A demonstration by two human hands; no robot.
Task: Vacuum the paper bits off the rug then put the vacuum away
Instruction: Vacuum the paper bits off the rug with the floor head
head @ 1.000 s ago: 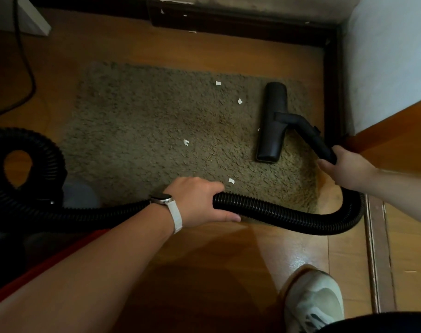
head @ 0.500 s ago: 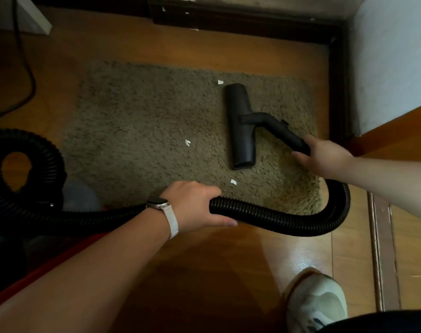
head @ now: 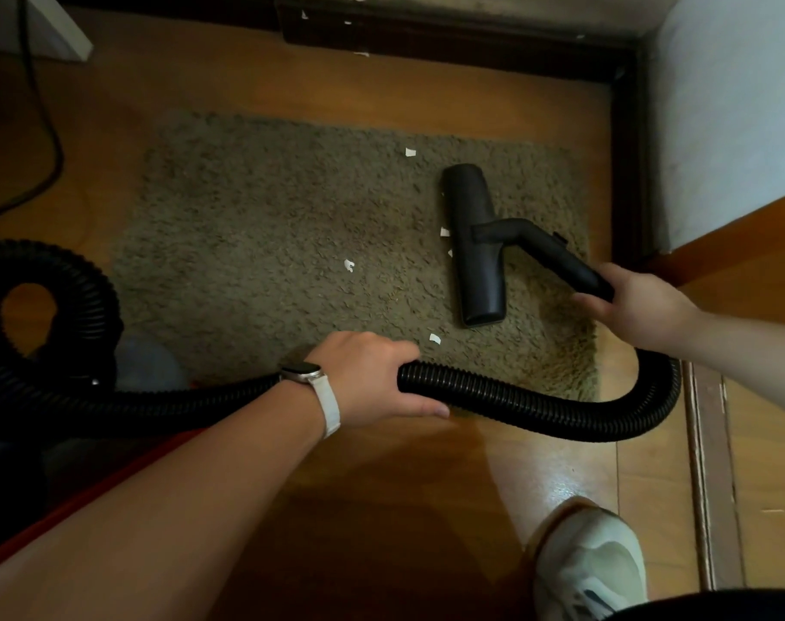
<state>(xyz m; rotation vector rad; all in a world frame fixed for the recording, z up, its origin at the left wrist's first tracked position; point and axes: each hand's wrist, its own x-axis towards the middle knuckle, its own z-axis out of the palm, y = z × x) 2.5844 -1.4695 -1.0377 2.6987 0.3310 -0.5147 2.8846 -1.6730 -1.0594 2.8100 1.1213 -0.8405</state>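
Roughly mid-job, by my reading. The right hand [head: 641, 311] wraps the black pipe [head: 561, 262] just behind the floor head [head: 476, 244], which sits flat on the right part of the shaggy rug [head: 256, 208], its long side running away from the person. The left hand [head: 373, 378], watch [head: 310, 374] on the wrist, grips the ribbed hose [head: 516, 396] at the rug's near edge, fingers curled over the top, thumb along the near side. The hose bows out past the rug's near right corner and up to the right hand. Five paper bits [head: 348, 264] show on the pile: two just beside the head's left edge, one mid-rug, one near the far edge, one just beyond the left knuckles. Likely trouble: the head, pushed sideways, could shove bits ahead of it into the deep pile instead of lifting them. The hose, dragged forward, could sweep the near bit off onto the wood floor [head: 381, 508]. A hard pull might bunch or slide the rug on the glossy boards.
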